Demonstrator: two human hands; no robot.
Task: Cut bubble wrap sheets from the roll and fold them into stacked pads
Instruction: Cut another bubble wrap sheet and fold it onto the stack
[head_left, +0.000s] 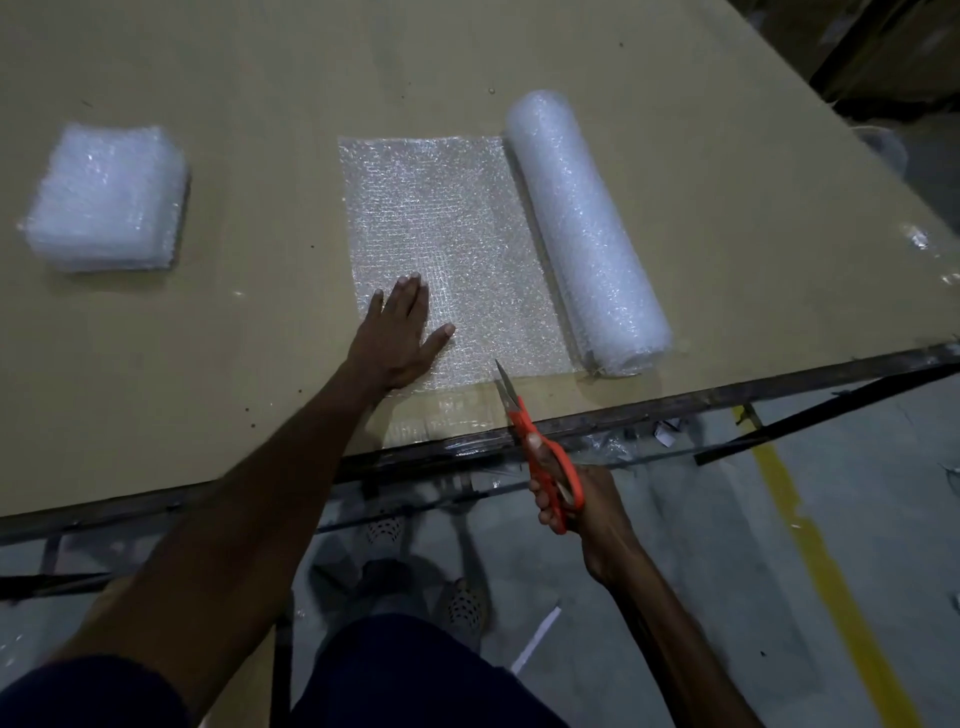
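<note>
Roll: a bubble wrap roll (584, 228) is laid on the tan bench (260, 62), its near end close to the bench's front edge.
Sheet: an unrolled sheet (452, 234) is spread flat just left of the roll and is joined to it along the roll's left side.
Left hand: the left hand (400, 332) is pressed flat on the sheet's near left corner, fingers straight and spread.
Right hand: the right hand (582, 504) is wrapped round the orange handles of the scissors (524, 421), in front of the roll's near end and off the bench edge.
Scissors: the blade tips are held at the sheet's near edge, just left of the roll.
Pads: a stack of folded pads (106, 200) is set well left of the roll, apart from the sheet.
</note>
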